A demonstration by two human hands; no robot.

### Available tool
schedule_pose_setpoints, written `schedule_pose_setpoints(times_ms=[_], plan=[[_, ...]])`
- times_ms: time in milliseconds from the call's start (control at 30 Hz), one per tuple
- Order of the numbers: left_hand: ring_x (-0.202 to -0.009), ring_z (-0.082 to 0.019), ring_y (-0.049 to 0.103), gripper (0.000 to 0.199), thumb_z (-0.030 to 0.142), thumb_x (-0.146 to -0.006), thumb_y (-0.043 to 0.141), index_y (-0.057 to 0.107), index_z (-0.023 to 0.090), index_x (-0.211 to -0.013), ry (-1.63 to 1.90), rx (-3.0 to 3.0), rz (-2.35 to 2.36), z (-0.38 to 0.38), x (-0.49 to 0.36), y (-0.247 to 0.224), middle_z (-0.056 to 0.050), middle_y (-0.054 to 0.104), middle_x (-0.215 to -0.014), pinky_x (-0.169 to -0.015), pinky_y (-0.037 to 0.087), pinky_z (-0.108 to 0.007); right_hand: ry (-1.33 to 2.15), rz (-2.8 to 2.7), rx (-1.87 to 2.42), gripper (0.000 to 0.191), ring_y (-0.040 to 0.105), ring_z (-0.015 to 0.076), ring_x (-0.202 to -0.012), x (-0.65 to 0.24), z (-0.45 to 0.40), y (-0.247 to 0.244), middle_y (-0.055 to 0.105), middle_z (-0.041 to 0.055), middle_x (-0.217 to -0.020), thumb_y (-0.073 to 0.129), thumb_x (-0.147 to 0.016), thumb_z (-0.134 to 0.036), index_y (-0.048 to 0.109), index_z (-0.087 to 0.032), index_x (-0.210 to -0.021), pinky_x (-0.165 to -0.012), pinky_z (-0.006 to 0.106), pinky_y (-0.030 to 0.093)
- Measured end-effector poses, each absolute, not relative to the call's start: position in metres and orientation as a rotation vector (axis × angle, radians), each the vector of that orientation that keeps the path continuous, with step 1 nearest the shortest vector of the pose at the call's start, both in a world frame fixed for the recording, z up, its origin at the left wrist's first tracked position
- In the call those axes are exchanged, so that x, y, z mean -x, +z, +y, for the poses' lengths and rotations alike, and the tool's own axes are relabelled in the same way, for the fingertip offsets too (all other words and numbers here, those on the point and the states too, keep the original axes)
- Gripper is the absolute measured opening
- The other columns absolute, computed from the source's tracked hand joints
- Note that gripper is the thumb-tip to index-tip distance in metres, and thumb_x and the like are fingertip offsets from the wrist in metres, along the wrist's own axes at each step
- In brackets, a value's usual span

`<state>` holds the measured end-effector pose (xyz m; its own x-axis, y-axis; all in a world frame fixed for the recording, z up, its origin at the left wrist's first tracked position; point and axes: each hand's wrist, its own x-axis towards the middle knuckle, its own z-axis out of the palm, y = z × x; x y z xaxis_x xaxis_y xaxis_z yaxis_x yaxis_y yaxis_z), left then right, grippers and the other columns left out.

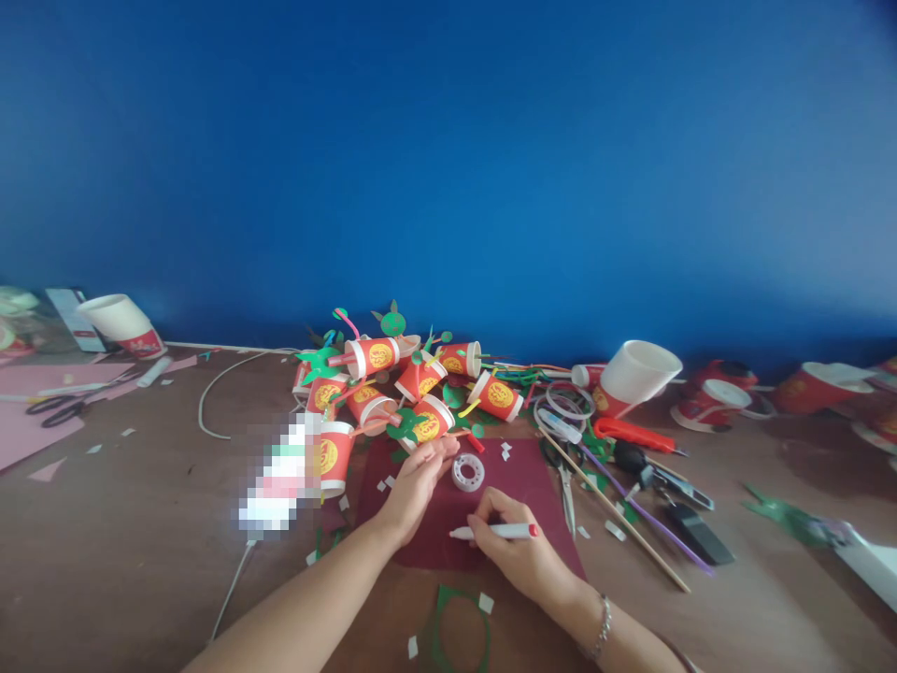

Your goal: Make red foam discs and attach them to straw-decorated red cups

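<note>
A sheet of maroon paper (519, 477) lies on the table in front of me. My right hand (515, 542) grips a white marker (508, 531) with a red end, its tip pointing left just over the sheet. My left hand (419, 486) rests on its edge on the paper, fingers stretched out and holding nothing that I can see. Close by its fingertips, a white roll of tape (468, 473) lies flat on the sheet. A small red marker cap (476, 443) is at the sheet's far edge, beyond the roll.
Behind the sheet is a heap of red paper cups (427, 421) with green paper cutouts. Scissors (566, 495), a wooden stick (631, 523) and a red glue gun (637, 435) lie to the right. A cabled phone (280, 481) is on the left; a green paper scrap (438, 622) lies in front.
</note>
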<state>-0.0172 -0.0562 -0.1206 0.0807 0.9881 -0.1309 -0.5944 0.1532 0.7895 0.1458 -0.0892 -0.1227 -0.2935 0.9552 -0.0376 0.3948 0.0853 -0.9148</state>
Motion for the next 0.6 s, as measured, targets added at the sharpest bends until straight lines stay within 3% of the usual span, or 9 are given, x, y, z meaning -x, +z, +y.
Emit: schedule_pose_setpoints(times_ms=[600], plan=[[-0.121, -0.031, 0.049, 0.029, 0.035, -0.072, 0.075, 0.072, 0.016, -0.093, 1.313, -0.684, 0.767, -0.0571, 0.0179, -0.1194, -0.011, 0.067, -0.111, -0.107, 0.027, -0.046, 1.209, -1.822, 1.300, 0.020, 0.053, 0.0108, -0.044, -0.1488, -0.0890, -0.1180, 0.057, -0.0040, -0.047, 0.050, -0.074, -0.017, 0.042, -0.021, -0.056, -0.043, 0.019, 0.036]])
